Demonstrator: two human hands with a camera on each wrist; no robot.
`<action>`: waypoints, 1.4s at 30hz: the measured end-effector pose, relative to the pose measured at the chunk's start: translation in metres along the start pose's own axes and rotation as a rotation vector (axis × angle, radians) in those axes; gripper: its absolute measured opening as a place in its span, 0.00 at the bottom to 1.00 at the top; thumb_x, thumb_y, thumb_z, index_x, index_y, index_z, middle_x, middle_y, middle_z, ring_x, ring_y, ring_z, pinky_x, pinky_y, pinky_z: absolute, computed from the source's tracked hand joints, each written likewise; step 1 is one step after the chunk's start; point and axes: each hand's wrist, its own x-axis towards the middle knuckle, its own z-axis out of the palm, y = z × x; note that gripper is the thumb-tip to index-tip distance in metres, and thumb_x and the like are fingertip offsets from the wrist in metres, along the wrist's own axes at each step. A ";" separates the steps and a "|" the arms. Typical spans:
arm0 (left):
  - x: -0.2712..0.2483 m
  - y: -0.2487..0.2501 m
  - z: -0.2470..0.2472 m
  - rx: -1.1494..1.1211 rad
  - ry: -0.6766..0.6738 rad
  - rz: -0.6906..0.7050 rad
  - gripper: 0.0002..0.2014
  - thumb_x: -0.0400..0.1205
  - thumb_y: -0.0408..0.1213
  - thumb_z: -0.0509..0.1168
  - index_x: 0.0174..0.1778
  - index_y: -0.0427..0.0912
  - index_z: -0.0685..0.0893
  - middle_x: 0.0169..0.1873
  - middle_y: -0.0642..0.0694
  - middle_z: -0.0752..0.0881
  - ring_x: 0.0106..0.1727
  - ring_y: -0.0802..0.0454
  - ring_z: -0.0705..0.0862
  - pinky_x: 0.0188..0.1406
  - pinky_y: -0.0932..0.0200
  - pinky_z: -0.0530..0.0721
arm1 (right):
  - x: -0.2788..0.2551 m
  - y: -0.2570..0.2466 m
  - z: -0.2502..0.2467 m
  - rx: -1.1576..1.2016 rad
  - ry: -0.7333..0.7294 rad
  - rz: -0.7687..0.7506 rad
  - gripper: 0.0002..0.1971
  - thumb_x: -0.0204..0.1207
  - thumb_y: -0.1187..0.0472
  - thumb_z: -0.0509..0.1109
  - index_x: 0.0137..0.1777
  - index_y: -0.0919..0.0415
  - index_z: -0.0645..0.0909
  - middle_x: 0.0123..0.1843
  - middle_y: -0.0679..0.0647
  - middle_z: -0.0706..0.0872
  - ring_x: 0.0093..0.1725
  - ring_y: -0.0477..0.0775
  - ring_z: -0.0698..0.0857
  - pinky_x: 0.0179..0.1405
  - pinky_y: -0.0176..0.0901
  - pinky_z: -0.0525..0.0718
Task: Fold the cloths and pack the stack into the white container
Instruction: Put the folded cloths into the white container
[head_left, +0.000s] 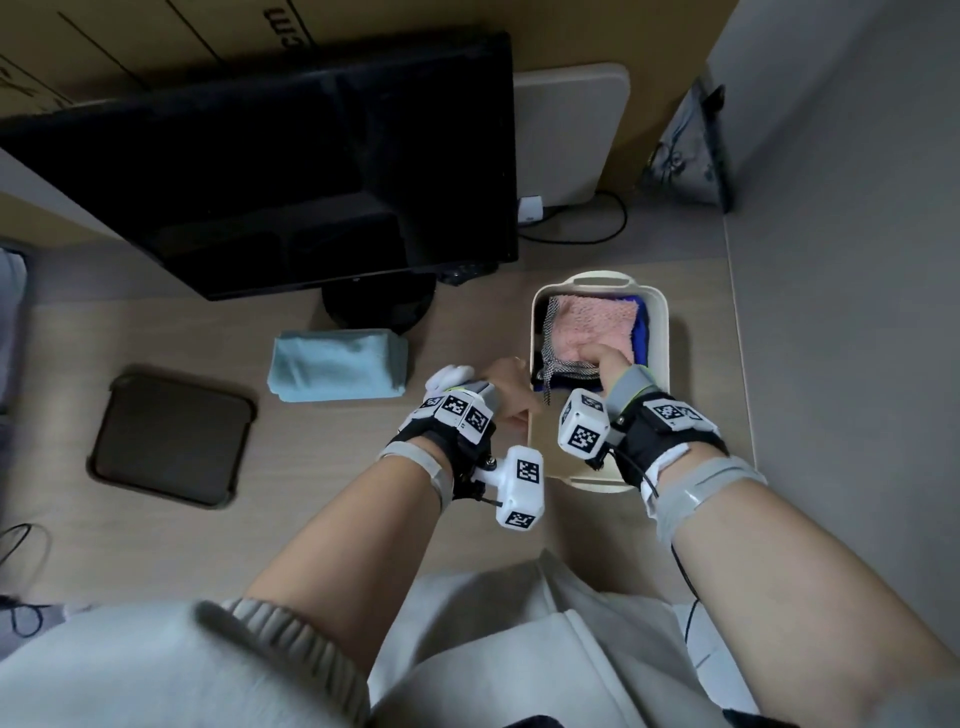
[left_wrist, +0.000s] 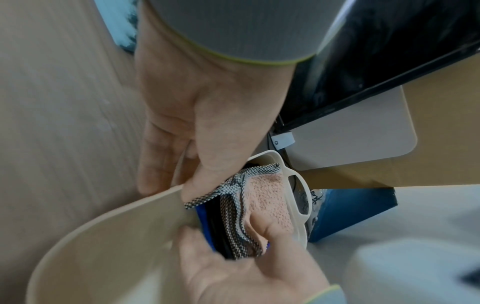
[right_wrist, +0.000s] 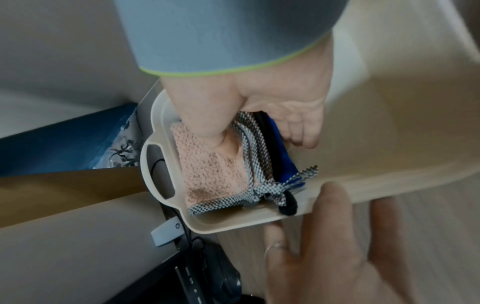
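The right hand (head_left: 613, 364) grips the folded stack, pink cloth (head_left: 592, 325) on top, already in the far end of the white container (head_left: 660, 332), whose left wall the left hand (head_left: 511, 387) clasps.

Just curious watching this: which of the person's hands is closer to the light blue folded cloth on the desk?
Left. The left hand grips the white container's left wall, beside the light blue cloth. The right hand is inside the container, pinching the cloth stack.

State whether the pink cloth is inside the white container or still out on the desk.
Inside. The pink cloth tops the stack within the white container walls, and the right hand presses on it.
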 end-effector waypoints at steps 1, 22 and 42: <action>0.000 -0.002 0.000 -0.023 0.025 0.011 0.30 0.72 0.21 0.73 0.71 0.32 0.75 0.43 0.36 0.91 0.41 0.41 0.92 0.42 0.43 0.92 | 0.007 0.006 -0.003 0.036 -0.015 -0.023 0.14 0.77 0.55 0.67 0.57 0.64 0.76 0.33 0.56 0.75 0.26 0.55 0.76 0.26 0.39 0.76; -0.071 -0.089 -0.050 -0.728 0.660 0.116 0.07 0.79 0.31 0.65 0.48 0.34 0.86 0.32 0.41 0.86 0.22 0.48 0.79 0.27 0.59 0.79 | -0.044 0.023 0.068 0.146 -0.202 -0.267 0.10 0.76 0.65 0.58 0.34 0.61 0.72 0.31 0.52 0.77 0.29 0.49 0.77 0.30 0.40 0.80; -0.015 -0.208 -0.231 -0.259 0.708 -0.051 0.41 0.70 0.64 0.73 0.76 0.46 0.73 0.69 0.40 0.78 0.69 0.40 0.78 0.70 0.43 0.76 | -0.011 0.041 0.288 -0.339 0.053 -0.271 0.49 0.63 0.33 0.75 0.78 0.59 0.65 0.75 0.62 0.74 0.71 0.64 0.76 0.73 0.61 0.72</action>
